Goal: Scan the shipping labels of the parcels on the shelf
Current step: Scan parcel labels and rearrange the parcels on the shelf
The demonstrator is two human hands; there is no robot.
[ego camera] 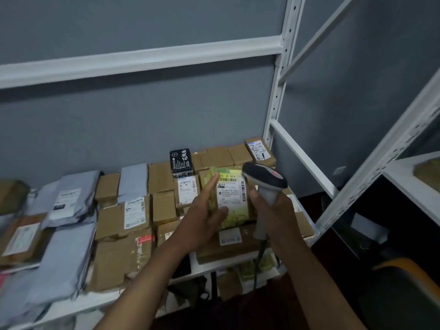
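Head view: white metal shelf (214, 263) against a grey wall, stocked with parcels.
Far left: grey poly mailers (69, 194), stacked and overlapping, some with white labels; a brown box (22, 236) under their edge.
Centre left: brown cardboard boxes (123, 215), taped, packed side by side, several labelled.
Centre rear: black box (181, 160) with white lettering, on top of the cartons.
Left hand (202, 220): fingers straight and spread along the left edge of the yellow-green parcel (232, 198), thumb pressed on its lower front, propping it upright above the shelf's right end.
Shipping label (232, 191): white, barcoded, facing the camera.
Right hand (273, 210): wrapped round the grey handle of the barcode scanner (266, 182).
Scanner head: dark, just beside the label's right edge; cable hangs below.
Far right: second white rack (404, 148), contents unclear.
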